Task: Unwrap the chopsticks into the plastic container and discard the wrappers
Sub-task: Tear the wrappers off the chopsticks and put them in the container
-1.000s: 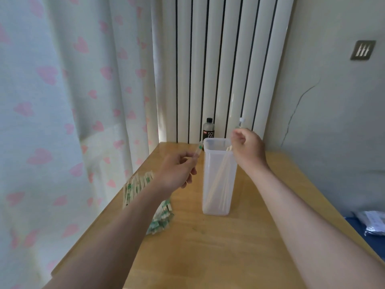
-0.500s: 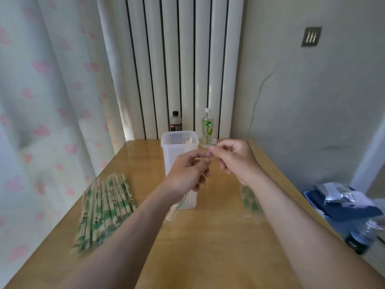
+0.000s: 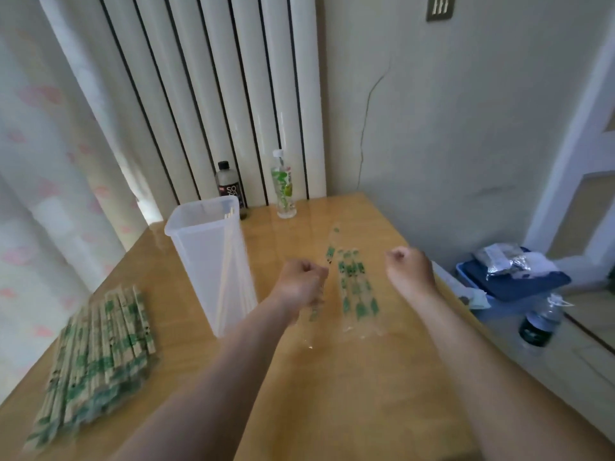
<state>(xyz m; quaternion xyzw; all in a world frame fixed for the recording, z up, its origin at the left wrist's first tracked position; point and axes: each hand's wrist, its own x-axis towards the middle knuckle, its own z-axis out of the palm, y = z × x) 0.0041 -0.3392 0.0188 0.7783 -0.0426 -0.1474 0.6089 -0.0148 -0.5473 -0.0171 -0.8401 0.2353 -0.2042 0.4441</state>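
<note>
A tall clear plastic container (image 3: pixel 199 261) stands on the wooden table (image 3: pixel 349 394), with a few bare chopsticks (image 3: pixel 229 257) leaning inside it. My left hand (image 3: pixel 301 281) is just right of the container, closed on an empty clear wrapper with green print (image 3: pixel 329 252) that sticks out above and below the fist. My right hand (image 3: pixel 411 271) hovers further right as a closed fist, with nothing visible in it. Between the hands, several empty wrappers (image 3: pixel 357 289) lie flat on the table. A pile of wrapped chopsticks (image 3: pixel 100 354) lies at the table's left.
A dark soda bottle (image 3: pixel 229 191) and a clear bottle with a green label (image 3: pixel 283 188) stand at the table's back edge against the radiator. Off the right edge sits a blue bin (image 3: pixel 519 281) with bags, and a bottle (image 3: pixel 539 327) on the floor.
My view swung right and down. The hands left the container's rim and came apart. The left now holds the emptied wrapper over the wrappers on the table.
</note>
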